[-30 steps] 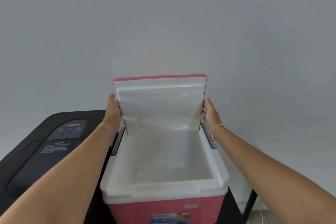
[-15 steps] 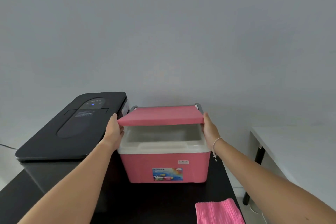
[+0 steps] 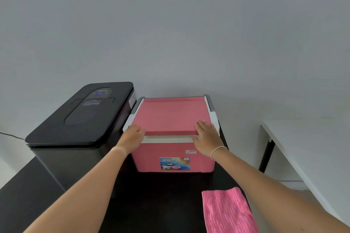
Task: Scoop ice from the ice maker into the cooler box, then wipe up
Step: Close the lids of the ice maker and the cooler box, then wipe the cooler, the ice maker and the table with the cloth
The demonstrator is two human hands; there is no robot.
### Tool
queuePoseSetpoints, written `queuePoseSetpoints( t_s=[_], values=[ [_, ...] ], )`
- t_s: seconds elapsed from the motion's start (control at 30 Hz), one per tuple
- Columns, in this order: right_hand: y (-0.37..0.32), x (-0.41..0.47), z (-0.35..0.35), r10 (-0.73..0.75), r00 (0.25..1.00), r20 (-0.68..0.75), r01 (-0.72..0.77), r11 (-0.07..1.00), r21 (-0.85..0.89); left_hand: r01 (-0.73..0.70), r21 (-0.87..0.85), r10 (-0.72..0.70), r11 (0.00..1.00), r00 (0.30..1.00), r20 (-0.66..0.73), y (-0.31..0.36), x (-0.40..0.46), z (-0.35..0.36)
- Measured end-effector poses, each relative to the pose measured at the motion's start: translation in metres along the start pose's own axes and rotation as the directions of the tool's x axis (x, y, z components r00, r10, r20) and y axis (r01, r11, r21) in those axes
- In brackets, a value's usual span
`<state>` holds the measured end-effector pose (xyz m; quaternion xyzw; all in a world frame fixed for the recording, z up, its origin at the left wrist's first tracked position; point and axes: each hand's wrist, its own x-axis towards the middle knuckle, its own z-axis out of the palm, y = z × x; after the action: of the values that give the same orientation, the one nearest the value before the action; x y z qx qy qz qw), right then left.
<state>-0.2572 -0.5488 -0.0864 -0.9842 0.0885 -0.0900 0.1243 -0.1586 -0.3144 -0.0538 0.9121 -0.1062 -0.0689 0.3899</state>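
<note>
Matt pink plastic cooler box (image 3: 173, 157); ribbed pink cloth (image 3: 227, 212); smooth black ice maker (image 3: 79, 115)

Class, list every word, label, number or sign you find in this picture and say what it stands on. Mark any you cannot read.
Colourful sticker on the cooler box front: top line of print too blurred to read.
Small round mark on that sticker: too small to read.
White tag on the cooler box: too small to read.
Panel of the ice maker: brand name blurred; a blue light shows.
White print below the panel: too small to read.
</note>
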Motion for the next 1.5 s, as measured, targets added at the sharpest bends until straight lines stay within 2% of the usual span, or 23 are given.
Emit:
queuePoseSetpoints(
  t_s=[0.17, 0.3, 0.47, 0.7, 0.77, 0.9, 1.0, 1.1, 1.17, 1.37, 1.43, 1.5],
  values=[
    [0.002, -0.002, 0.006, -0.027, 1.0, 0.01, 0.028, 0.996, -0.086, -0.108, 0.287, 0.093, 0.952, 0.993, 0.068, -0.008, 0.001, 0.004],
    [0.003, -0.003, 0.006, -0.04, 0.999, 0.021, 0.042, 0.995, -0.094, -0.117, 0.329, 0.1, 0.937, 0.993, 0.071, -0.007, 0.0, 0.005],
    [0.002, -0.016, 0.011, -0.051, 0.998, -0.043, 0.047, 0.995, -0.088, -0.151, 0.414, 0.125, 0.898, 0.988, 0.091, -0.022, 0.004, 0.008],
    [0.005, -0.055, 0.036, -0.039, 0.985, -0.168, 0.06, 0.991, 0.12, -0.197, 0.461, 0.194, 0.865, 0.98, 0.053, -0.026, -0.003, 0.012],
    [0.009, -0.069, 0.05, 0.015, 0.991, -0.129, 0.006, 0.987, 0.158, -0.204, 0.469, 0.212, 0.859, 0.977, 0.036, -0.029, -0.005, 0.015],
    [0.021, -0.102, 0.092, 0.174, 0.982, 0.066, -0.182, 0.973, 0.141, -0.205, 0.486, 0.215, 0.85, 0.976, 0.035, -0.029, -0.009, 0.016],
    [0.03, -0.123, 0.123, 0.294, 0.929, 0.223, -0.316, 0.947, 0.066, -0.216, 0.504, 0.22, 0.836, 0.974, 0.052, -0.03, -0.01, 0.015],
    [0.035, -0.14, 0.146, 0.39, 0.867, 0.31, -0.403, 0.915, -0.024, -0.22, 0.545, 0.226, 0.809, 0.973, 0.057, -0.031, -0.01, 0.014],
    [0.036, -0.148, 0.159, 0.414, 0.853, 0.319, -0.417, 0.907, -0.062, -0.221, 0.565, 0.226, 0.795, 0.972, 0.062, -0.033, -0.01, 0.015],
    [0.039, -0.152, 0.167, 0.394, 0.896, 0.206, -0.385, 0.919, -0.086, -0.217, 0.577, 0.226, 0.787, 0.972, 0.057, -0.035, -0.01, 0.017],
    [0.039, -0.149, 0.167, 0.394, 0.902, 0.176, -0.402, 0.915, 0.013, -0.221, 0.578, 0.229, 0.786, 0.972, 0.059, -0.034, -0.01, 0.016],
    [0.037, -0.145, 0.161, 0.469, 0.871, 0.144, -0.49, 0.835, 0.248, -0.219, 0.578, 0.224, 0.786, 0.972, 0.063, -0.034, -0.01, 0.015]
  ],
)
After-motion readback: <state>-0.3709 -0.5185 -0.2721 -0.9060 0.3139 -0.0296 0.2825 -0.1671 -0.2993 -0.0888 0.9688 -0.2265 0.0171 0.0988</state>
